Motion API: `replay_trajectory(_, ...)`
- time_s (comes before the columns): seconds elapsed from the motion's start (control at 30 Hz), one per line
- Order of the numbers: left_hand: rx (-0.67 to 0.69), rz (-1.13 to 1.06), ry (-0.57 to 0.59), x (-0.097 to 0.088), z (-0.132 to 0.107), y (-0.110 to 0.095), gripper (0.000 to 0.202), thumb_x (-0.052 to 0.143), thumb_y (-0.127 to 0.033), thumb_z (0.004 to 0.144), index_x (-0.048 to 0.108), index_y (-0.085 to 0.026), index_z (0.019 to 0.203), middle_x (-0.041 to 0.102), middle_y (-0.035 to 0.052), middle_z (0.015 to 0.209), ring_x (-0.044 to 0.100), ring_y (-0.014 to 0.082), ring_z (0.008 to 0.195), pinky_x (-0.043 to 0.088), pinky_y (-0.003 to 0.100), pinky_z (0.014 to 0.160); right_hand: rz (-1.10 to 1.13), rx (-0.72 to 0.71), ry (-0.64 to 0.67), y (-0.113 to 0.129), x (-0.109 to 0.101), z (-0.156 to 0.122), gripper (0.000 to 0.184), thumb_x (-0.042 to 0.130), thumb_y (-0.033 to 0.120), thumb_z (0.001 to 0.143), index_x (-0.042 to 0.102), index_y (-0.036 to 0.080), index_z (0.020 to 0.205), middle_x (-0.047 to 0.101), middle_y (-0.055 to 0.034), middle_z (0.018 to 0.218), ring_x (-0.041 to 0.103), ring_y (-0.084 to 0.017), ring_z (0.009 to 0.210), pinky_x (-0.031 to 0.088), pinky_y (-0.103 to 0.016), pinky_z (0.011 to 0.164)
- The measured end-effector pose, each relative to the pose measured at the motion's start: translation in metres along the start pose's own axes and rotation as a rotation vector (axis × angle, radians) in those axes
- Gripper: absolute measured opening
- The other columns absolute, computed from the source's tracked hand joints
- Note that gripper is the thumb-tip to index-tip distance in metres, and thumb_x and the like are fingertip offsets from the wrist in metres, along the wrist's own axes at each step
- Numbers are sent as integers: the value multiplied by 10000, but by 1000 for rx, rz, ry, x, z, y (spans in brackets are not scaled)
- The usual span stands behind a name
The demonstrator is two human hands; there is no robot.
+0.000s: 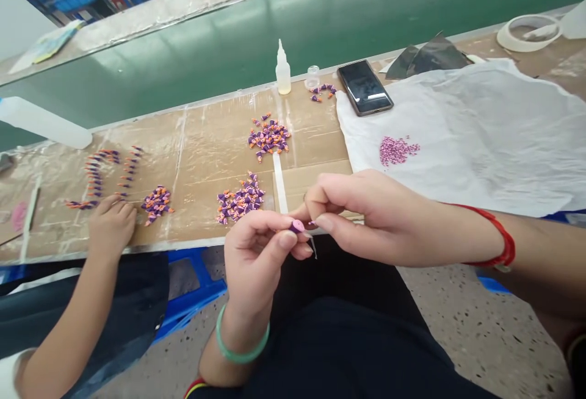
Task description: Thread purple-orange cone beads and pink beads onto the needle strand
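My left hand pinches a small purple piece with a pink end face between thumb and forefinger, just past the table's near edge. Close on its right, my right hand has thumb and forefinger pressed together at a tiny pink bit. Whether that bit touches the purple piece I cannot tell. A thin pale strip dangles below the fingertips. Beyond my hands lie a near pile of purple and orange pieces and a farther pile. Tiny pink bits are heaped on a white cloth.
A dropper bottle, a small clear cap and a phone stand or lie along the back. At left, a co-worker's hand touches rows of pieces. Tape lies far right.
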State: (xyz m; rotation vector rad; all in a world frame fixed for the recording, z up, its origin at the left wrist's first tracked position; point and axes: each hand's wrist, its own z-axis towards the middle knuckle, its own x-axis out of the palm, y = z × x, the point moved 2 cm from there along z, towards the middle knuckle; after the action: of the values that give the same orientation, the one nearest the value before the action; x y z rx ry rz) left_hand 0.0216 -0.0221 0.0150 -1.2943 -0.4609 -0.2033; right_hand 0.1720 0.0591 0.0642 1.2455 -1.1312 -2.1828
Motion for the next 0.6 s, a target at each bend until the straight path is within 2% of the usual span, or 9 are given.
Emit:
replay_trajectory(0.17, -5, 9, 42, 4, -2, 0, 56, 799, -206, 839, 769, -209, 887, 788, -18, 781, 728, 82, 593, 616, 131, 562, 2, 21, 9, 3, -1, -6, 152, 429, 104, 923, 495, 181, 810, 552, 46, 677, 460, -70, 570, 348, -191, 539)
replay_trajectory(0.37, 30, 75, 36, 5, -6, -1, 62, 794, -211, 844, 761, -216, 896, 787, -11, 804, 732, 94, 608, 625, 157, 577, 38, 56, 23, 5, -1, -10, 140, 434, 112, 916, 510, 183, 822, 636, 28, 732, 531, -75, 611, 377, -199, 563)
replay_trajectory(0.6, 44, 80, 50, 6, -7, 0, 85, 778, -192, 860, 773, -236, 933, 791, -24, 844, 739, 83, 658, 627, 152, 624, -10, 55, 1, 7, -1, -9, 163, 430, 124, 906, 549, 179, 809, 659, 16, 723, 558, -89, 611, 356, -220, 566)
